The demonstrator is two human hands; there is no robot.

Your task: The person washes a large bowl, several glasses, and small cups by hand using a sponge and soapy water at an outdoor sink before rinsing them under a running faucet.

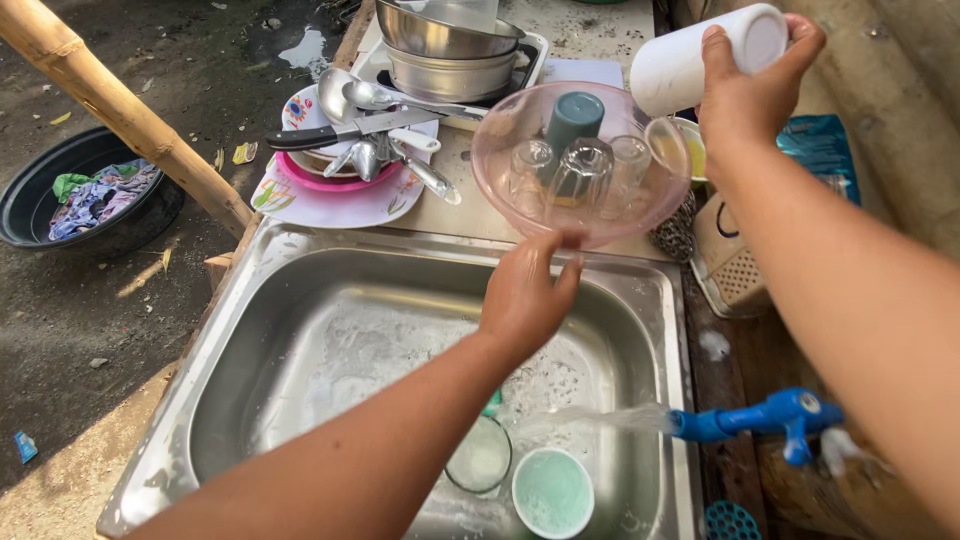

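Note:
My left hand point(527, 292) grips the near rim of a clear pink plastic bowl point(500, 180) and holds it tilted above the far edge of the steel sink point(300, 290). Through the bowl I see upturned drinking glasses point(585, 170) and a teal cup point(574, 115) standing on the counter. My right hand point(748, 95) is raised at the upper right, closed around a white cup point(690, 60) held on its side. In the soapy sink bottom lie a glass point(479, 458) and a pale green cup point(553, 492).
A blue tap point(770, 415) at the right sprays water into the sink. Behind the sink are stacked plates with a knife and spoons point(355, 140), steel bowls point(445, 45) and a small basket point(730, 265). A bamboo pole point(130, 115) and a black basin of cloth point(85, 190) stand at left.

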